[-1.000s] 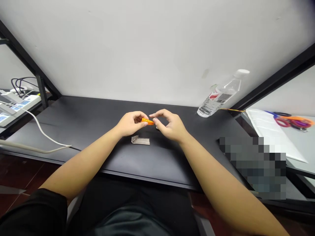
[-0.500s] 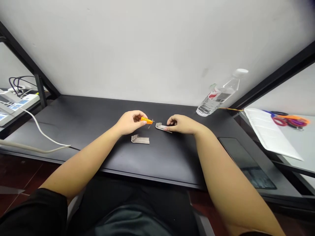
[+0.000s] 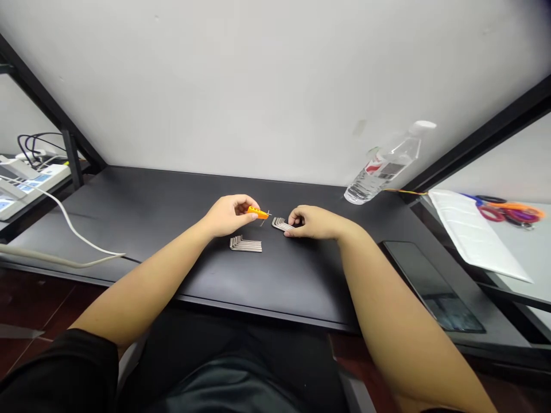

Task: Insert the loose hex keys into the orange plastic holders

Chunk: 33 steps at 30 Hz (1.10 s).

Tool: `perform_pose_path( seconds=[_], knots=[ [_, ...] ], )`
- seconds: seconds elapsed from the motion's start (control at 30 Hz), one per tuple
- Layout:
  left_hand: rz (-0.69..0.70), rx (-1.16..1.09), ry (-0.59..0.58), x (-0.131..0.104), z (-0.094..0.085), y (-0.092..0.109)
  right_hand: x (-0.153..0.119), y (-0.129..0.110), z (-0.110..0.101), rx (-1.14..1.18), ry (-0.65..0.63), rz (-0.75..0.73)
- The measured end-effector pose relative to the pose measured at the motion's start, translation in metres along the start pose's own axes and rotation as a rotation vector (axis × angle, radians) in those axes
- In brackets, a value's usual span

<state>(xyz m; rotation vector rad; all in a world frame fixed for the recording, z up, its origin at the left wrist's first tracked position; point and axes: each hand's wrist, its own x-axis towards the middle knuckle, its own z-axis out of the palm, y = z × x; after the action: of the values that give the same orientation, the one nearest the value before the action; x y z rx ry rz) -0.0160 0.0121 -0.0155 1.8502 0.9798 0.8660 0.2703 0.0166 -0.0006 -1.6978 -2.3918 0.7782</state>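
Note:
Above the dark desk, my left hand (image 3: pixel 232 215) grips an orange holder (image 3: pixel 258 213) between thumb and fingers; thin metal pieces stick out of its right end. My right hand (image 3: pixel 312 222) is at the right-hand group of L-shaped metal keys (image 3: pixel 280 224), its thumb and fingers closed around their right ends. Whether it pinches one key or several is too small to tell. A second group of L-shaped keys (image 3: pixel 245 245) lies side by side on the desk, below my left hand.
A water bottle (image 3: pixel 381 169) stands at the back right. A black phone (image 3: pixel 433 284) lies beside my right forearm. Farther right are a white padded sheet (image 3: pixel 477 235) and colourful scissors (image 3: pixel 512 212). A white cable (image 3: pixel 69 221) crosses the left side, near a power strip (image 3: pixel 37 186).
My right hand has shifted slightly left and down over the ends of the right-hand keys. My left hand and the orange holder have barely moved.

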Motion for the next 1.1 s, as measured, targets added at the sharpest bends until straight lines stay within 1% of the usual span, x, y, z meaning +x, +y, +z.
perform_pose_path(
  seconds=[0.17, 0.27, 0.33, 0.4, 0.5, 0.53, 0.6, 0.7, 0.83, 0.97, 1.1],
  knots=[
    [0.007, 0.005, -0.011, 0.001, 0.0, -0.003, -0.004, -0.006, 0.0, 0.004, -0.063, -0.026],
    [0.015, -0.003, -0.012, 0.001, 0.001, -0.003, -0.005, -0.01, -0.001, -0.023, -0.032, -0.115],
    [0.018, -0.007, -0.008, 0.001, 0.001, -0.002, -0.006, -0.014, -0.002, -0.032, 0.047, -0.191],
    [0.022, -0.009, -0.001, 0.001, 0.001, -0.001, -0.007, -0.018, -0.003, 0.017, 0.183, -0.239],
    [0.028, -0.004, 0.008, 0.001, 0.001, -0.001, -0.009, -0.025, -0.001, 0.223, 0.433, -0.272],
    [0.028, -0.002, 0.008, 0.001, 0.001, -0.001, -0.01, -0.028, 0.001, 0.305, 0.498, -0.292],
    [0.028, -0.001, 0.004, 0.001, 0.001, -0.001, -0.01, -0.033, 0.005, 0.441, 0.567, -0.341],
    [0.028, -0.008, -0.002, 0.0, 0.002, 0.001, -0.01, -0.041, 0.011, 0.529, 0.559, -0.397],
    [0.036, -0.029, -0.013, 0.0, 0.003, 0.003, -0.011, -0.048, 0.015, 0.488, 0.54, -0.408],
    [0.042, -0.035, -0.019, 0.0, 0.003, 0.003, -0.01, -0.051, 0.017, 0.472, 0.514, -0.431],
    [0.05, -0.022, -0.017, 0.0, 0.003, 0.002, -0.01, -0.051, 0.017, 0.436, 0.534, -0.427]
  ],
)
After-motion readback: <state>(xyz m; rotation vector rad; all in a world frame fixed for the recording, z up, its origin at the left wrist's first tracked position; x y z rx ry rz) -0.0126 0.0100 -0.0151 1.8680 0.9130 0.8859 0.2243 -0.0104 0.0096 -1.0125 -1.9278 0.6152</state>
